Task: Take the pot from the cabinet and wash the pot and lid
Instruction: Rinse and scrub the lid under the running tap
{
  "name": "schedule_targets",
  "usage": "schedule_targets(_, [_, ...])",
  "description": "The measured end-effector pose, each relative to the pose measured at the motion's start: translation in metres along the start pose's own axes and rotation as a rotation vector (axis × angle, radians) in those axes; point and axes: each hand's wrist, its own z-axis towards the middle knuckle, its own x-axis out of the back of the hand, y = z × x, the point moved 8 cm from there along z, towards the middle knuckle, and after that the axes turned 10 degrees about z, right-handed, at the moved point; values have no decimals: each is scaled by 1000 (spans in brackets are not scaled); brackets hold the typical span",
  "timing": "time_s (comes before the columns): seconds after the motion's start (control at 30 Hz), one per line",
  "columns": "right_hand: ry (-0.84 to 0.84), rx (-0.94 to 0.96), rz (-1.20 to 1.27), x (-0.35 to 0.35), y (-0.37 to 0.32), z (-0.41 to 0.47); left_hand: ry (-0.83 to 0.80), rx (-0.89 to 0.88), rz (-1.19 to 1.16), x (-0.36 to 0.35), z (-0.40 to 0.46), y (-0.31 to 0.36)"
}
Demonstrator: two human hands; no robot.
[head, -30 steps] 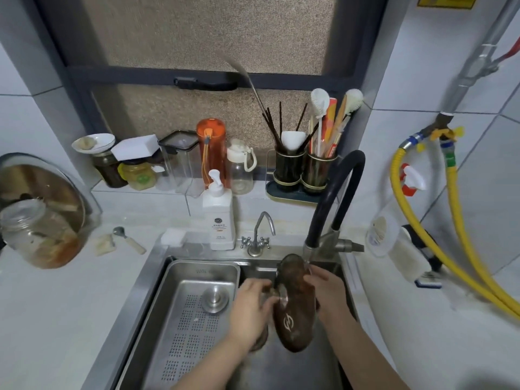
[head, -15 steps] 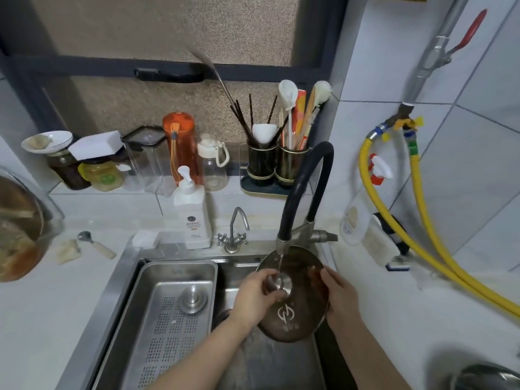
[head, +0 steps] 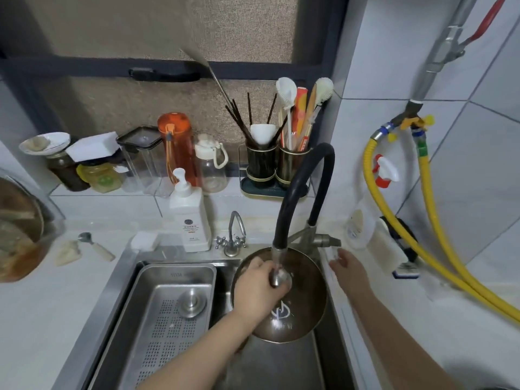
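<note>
- The lid (head: 298, 313) is a dark round glass one with a white logo. It is held over the right basin of the sink (head: 281, 367), tilted so that its top faces the camera, and the black faucet hose (head: 295, 187) ends just in front of it.
- The left hand (head: 257, 288) holds the lid at its centre; the fingers are curled round the metal knob (head: 281, 277) (I cannot see the thumb clearly, it is behind the nozzle).
- The right hand (head: 350, 270) is off the lid, just beside its right rim and over the sink edge. Its fingers are spread apart and mostly straight, and they hold nothing; it is a bit blurred.
- The pot itself: I cannot find it for sure in this view.
- In the left basin sits a steel strainer tray (head: 168, 313) with holes in the bottom, and a round metal plug (head: 192, 301) lies in it.
- Behind the sink, approx. in the middle, stands a white pump bottle (head: 190, 218), near a small chrome tap (head: 232, 235).
- On the ledge under the window, from left to right: jars, an orange bottle (head: 176, 147), a clear bottle w/ white cap (head: 211, 167), and a utensil holder (head: 274, 167) w/ chopsticks and brushes.
- On the right wall, yellow hoses (head: 427, 220) hang from a pipe, and a brush (head: 394, 249) lies on the counter below.
- At the far left is a big glass jar (head: 19, 243) (only part is visible), and a small spoon (head: 95, 246) is on the counter near it.
</note>
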Motion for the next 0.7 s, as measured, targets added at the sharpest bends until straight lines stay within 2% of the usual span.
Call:
schedule_targets(0.1, [-44, 52, -130, -6, -5, 27, 29, 28, 51, 7, -2, -6])
schedule_targets(0.23, [-93, 27, -101, -16, -5, 47, 54, 64, 43, 12, -2, -19])
schedule_targets(0.47, [-19, 53, -125, -21, -5, 61, 29, 83, 21, 17, -3, -28])
schedule_targets(0.7, [-39, 9, -100, -29, 0, 59, 19, 63, 24, 18, -2, -24])
